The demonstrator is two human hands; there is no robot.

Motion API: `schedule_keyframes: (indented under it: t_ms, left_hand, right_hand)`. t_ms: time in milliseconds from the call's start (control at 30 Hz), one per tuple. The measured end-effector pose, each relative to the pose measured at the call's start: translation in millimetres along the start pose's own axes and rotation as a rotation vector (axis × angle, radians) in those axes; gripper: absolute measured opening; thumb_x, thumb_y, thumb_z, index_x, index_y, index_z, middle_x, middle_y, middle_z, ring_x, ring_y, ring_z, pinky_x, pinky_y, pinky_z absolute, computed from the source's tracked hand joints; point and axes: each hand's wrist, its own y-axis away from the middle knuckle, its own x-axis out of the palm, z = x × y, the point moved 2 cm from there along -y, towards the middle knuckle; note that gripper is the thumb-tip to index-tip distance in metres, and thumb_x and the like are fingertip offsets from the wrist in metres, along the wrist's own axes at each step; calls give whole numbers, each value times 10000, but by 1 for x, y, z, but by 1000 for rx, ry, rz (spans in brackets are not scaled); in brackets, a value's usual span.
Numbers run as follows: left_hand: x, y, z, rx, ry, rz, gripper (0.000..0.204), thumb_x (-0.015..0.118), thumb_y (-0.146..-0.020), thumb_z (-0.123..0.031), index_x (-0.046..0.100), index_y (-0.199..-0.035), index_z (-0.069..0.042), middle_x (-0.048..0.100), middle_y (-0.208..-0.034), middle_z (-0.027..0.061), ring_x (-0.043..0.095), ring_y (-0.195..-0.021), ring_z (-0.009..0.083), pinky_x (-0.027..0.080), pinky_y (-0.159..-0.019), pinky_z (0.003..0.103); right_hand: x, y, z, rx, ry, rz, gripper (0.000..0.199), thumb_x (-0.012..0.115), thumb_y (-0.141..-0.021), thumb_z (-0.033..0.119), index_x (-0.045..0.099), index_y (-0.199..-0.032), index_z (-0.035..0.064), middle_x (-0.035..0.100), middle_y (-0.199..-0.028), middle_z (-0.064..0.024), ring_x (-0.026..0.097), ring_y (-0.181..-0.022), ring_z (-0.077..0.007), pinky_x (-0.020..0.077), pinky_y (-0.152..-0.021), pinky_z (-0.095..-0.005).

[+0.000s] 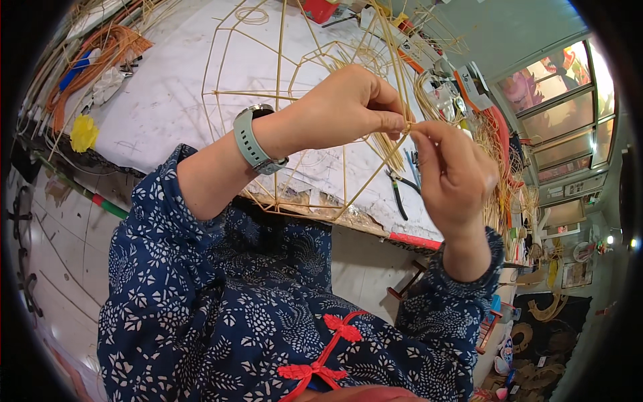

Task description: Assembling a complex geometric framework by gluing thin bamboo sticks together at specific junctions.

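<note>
A large open frame of thin bamboo strips (344,171), its joints bound together, stands over the white-covered table (164,84) in front of me. My left hand (341,110), with a watch on a pale green strap (249,142) at its wrist, pinches a joint on the frame's right side between thumb and fingers. From the right, my right hand (455,167) meets it at the same joint (407,127). Its thumb and forefinger are pressed together there; whatever fine tie they may hold is too small to make out. Pliers with dark green handles (398,194) lie below the hands.
Bundled bamboo strips (489,194) line the table's right side. Orange cord (120,43) and a yellow flower-like piece (84,132) lie at the left edge. A red container (320,9) stands at the back. Red edging (415,240) marks part of the table's front edge.
</note>
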Motion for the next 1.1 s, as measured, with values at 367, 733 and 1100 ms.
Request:
schedule_keyframes:
  t_ms: [367,733,1100]
  left_hand:
    - [-1,0,2,42,46,-26,173,613,-817,-36,642,-954,64,662,-851,82,596,-772,92,485,-704,216]
    - [8,0,-1,34,80,-12,130,658,-763,-77,674,-834,31,663,-717,92,598,-660,100,471,-631,242]
    - [7,5,-8,-32,98,17,122,611,-801,-80,665,-795,29,663,-726,68,590,-664,81,456,-602,226]
  right_hand:
    - [31,36,-5,0,45,-216,136,673,-702,-60,631,-822,-11,573,-611,-90,518,-456,-197,396,-431,-267]
    - [-19,-16,-18,21,-96,113,50,639,-766,-17,631,-808,9,573,-604,-57,486,-460,-109,368,-430,-241]
    - [12,-16,-66,443,-528,346,65,607,-832,46,605,-837,-19,560,-676,29,451,-602,-15,349,-523,-179]
